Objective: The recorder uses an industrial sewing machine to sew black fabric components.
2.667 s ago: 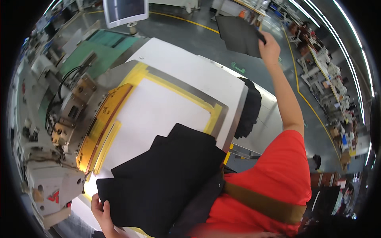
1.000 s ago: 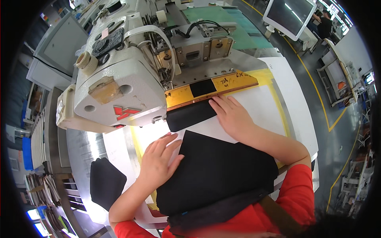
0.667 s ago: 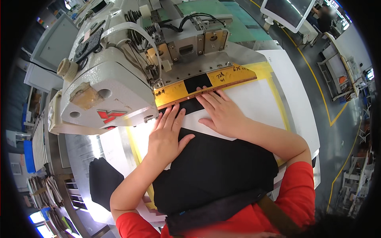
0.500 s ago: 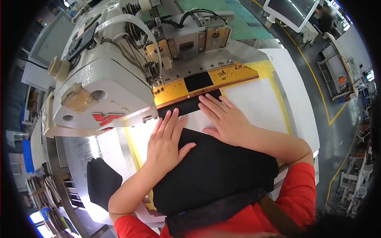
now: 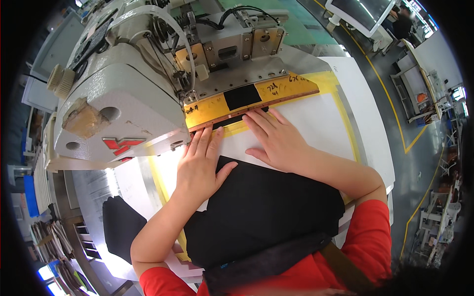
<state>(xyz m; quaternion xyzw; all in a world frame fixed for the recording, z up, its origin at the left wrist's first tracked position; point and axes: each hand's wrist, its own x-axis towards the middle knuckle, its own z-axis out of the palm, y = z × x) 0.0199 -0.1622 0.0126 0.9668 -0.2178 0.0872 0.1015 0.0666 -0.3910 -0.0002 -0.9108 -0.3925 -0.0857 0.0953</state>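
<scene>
A narrow black fabric strip (image 5: 231, 121) lies on the white work surface (image 5: 316, 126), its far side hidden under the yellow clamp plate (image 5: 281, 90) of a sewing machine (image 5: 128, 106). My left hand (image 5: 197, 165) lies flat, fingertips on the strip's left end near the plate's edge and thumb out to the side. To its right, my right hand (image 5: 280, 140) is also spread flat, its fingertips pressing the strip's right part. Below both hands, a large black fabric piece (image 5: 271, 207) covers the near surface, with my left thumb over its upper edge.
Close on my left looms the pale machine head, with metal brackets and cables behind the plate. Another black fabric piece (image 5: 121, 224) lies at the left. Yellow tape (image 5: 348, 123) borders the white surface. Far right stand a monitor (image 5: 358, 15) and a seated person (image 5: 402, 22).
Both hands have slid forward with the black strip, so less of it shows in front of the clamp plate. Yellow tape now shows along its near side. The large black piece looks nearly unmoved.
</scene>
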